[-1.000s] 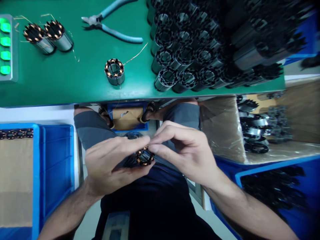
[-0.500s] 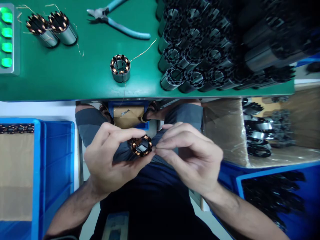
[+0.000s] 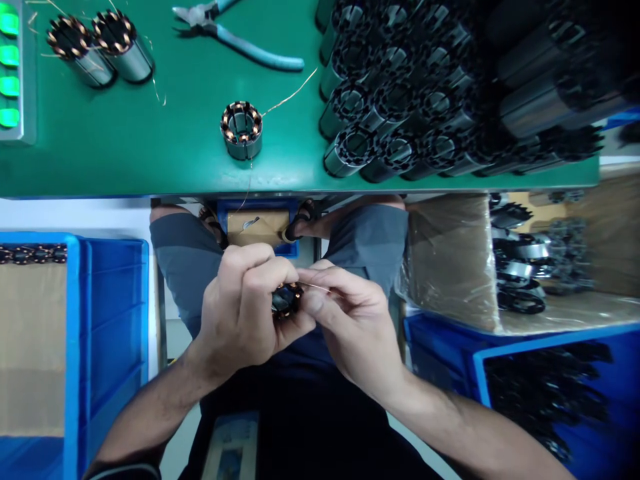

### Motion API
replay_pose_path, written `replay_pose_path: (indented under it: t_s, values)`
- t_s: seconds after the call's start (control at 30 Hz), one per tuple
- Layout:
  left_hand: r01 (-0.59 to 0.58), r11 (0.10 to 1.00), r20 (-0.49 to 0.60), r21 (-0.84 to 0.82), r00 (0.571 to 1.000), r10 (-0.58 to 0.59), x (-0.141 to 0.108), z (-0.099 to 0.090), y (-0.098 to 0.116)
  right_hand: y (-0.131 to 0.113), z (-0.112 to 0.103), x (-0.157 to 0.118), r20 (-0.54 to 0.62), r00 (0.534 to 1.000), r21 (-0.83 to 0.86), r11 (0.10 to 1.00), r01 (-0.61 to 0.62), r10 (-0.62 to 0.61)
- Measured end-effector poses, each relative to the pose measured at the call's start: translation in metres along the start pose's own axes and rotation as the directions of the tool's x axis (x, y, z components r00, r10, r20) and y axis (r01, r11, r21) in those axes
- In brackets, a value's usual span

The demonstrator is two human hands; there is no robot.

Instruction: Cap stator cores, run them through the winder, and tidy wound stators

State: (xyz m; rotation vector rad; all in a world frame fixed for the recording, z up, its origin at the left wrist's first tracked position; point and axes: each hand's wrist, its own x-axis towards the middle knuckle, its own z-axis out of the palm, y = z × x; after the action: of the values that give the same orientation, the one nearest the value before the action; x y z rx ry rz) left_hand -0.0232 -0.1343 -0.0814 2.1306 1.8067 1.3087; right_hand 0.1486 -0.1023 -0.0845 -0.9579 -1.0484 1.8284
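Left hand curls round stator at 6 o'clock of green bench; right hand, at stator's 3 o'clock, pinches fine wire beside it. From hands, second stator stands on bench at 11 o'clock, spread pliers beyond; black cores massed at 1. Blue bin sits at 9, carton at 3.

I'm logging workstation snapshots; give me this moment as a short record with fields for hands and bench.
Left hand: holds copper-wound stator
Right hand: at the stator's rim, thin wire along its fingers
Green bench: three more wound stators, diagonal cutters, rows of unwound cores
Bench left end: green-lit box
Lower right: plastic-lined carton, blue bin
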Motion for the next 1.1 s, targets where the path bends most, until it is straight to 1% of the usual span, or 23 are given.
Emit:
replay_pose_path:
  t_s: [0.13,0.23,0.3,0.37,0.4,0.43,0.5,0.53,0.57,0.6,0.63,0.67,0.7,0.73,0.77,0.8,0.83,0.87,0.9,0.97,1.0,1.03,1.1]
  values:
    - [-0.073,0.996,0.043,0.059,0.997,0.071,-0.005,0.0,-0.001,-0.005,-0.009,0.003,0.053,0.999,0.001,1.0,0.006,-0.007]
    - [-0.075,0.996,0.061,0.042,0.996,0.072,-0.003,-0.004,0.003,-0.021,-0.018,0.014,0.138,0.99,-0.128,0.992,0.016,0.002]
    - [-0.03,0.999,0.088,-0.018,0.996,0.032,0.001,-0.009,0.006,-0.036,-0.026,0.023,0.215,0.976,-0.291,0.951,0.105,-0.042]
    - [0.148,0.969,0.207,-0.199,0.973,-0.106,0.006,-0.012,0.006,-0.051,-0.034,0.033,0.336,0.934,-0.456,0.846,0.276,-0.124]
    - [0.315,0.889,0.347,-0.334,0.918,-0.194,0.008,-0.013,0.004,-0.059,-0.038,0.037,0.421,0.894,-0.51,0.774,0.374,-0.155]
    - [0.516,0.733,0.539,-0.442,0.807,-0.243,0.008,-0.012,-0.001,-0.065,-0.042,0.04,0.509,0.845,-0.537,0.707,0.46,-0.164]
    - [0.834,0.33,0.845,-0.442,0.511,-0.16,0.005,-0.009,-0.011,-0.075,-0.049,0.041,0.628,0.771,-0.558,0.63,0.541,-0.106]
    - [0.889,0.208,0.889,-0.409,0.439,-0.129,0.002,-0.007,-0.016,-0.077,-0.051,0.038,0.633,0.772,-0.577,0.631,0.519,-0.057]
    - [0.887,0.192,0.875,-0.421,0.452,-0.173,-0.004,-0.004,-0.019,-0.078,-0.054,0.035,0.595,0.804,-0.606,0.657,0.447,0.002]
    - [0.835,0.291,0.793,-0.466,0.541,-0.282,-0.009,-0.002,-0.021,-0.078,-0.056,0.03,0.523,0.849,-0.631,0.701,0.332,0.069]
    - [0.724,0.483,0.629,-0.493,0.68,-0.376,-0.015,-0.001,-0.02,-0.076,-0.057,0.025,0.438,0.886,-0.637,0.748,0.187,0.152]
    - [0.553,0.701,0.424,-0.451,0.824,-0.376,-0.019,0.0,-0.017,-0.074,-0.058,0.021,0.365,0.898,-0.613,0.79,0.033,0.245]
    - [0.348,0.873,0.252,-0.342,0.929,-0.272,-0.022,0.0,-0.012,-0.071,-0.058,0.018,0.324,0.885,-0.567,0.818,-0.103,0.335]
    - [0.151,0.964,0.151,-0.22,0.981,-0.119,-0.024,0.0,-0.006,-0.069,-0.057,0.016,0.315,0.863,-0.518,0.833,-0.191,0.394]
    - [0.004,0.991,0.111,-0.137,0.994,0.012,-0.023,-0.001,0.0,-0.068,-0.055,0.015,0.326,0.854,-0.495,0.843,-0.211,0.406]
    - [-0.061,0.992,0.105,-0.115,0.992,0.073,-0.02,-0.002,0.005,-0.067,-0.054,0.017,0.345,0.865,-0.507,0.848,-0.156,0.365]
    - [-0.034,0.987,0.134,-0.157,0.989,0.055,-0.016,-0.004,0.009,-0.067,-0.054,0.02,0.377,0.884,-0.543,0.839,-0.032,0.277]
    - [0.071,0.965,0.215,-0.253,0.976,-0.016,-0.011,-0.007,0.011,-0.069,-0.054,0.025,0.428,0.889,-0.578,0.806,0.127,0.166]
    - [0.225,0.902,0.346,-0.368,0.934,-0.092,-0.006,-0.01,0.011,-0.071,-0.056,0.03,0.495,0.866,-0.592,0.754,0.283,0.064]
    - [0.51,0.706,0.61,-0.491,0.78,-0.139,0.003,-0.018,0.008,-0.078,-0.061,0.042,0.615,0.787,-0.558,0.674,0.484,-0.056]
    - [0.577,0.651,0.677,-0.494,0.725,-0.128,0.005,-0.022,0.006,-0.082,-0.065,0.047,0.639,0.765,-0.536,0.666,0.519,-0.082]
    - [0.586,0.647,0.69,-0.488,0.713,-0.126,0.007,-0.025,0.004,-0.086,-0.068,0.051,0.635,0.767,-0.529,0.671,0.519,-0.092]
    - [0.5,0.731,0.593,-0.465,0.789,-0.163,0.007,-0.028,0.001,-0.093,-0.073,0.054,0.578,0.815,-0.565,0.697,0.441,-0.046]
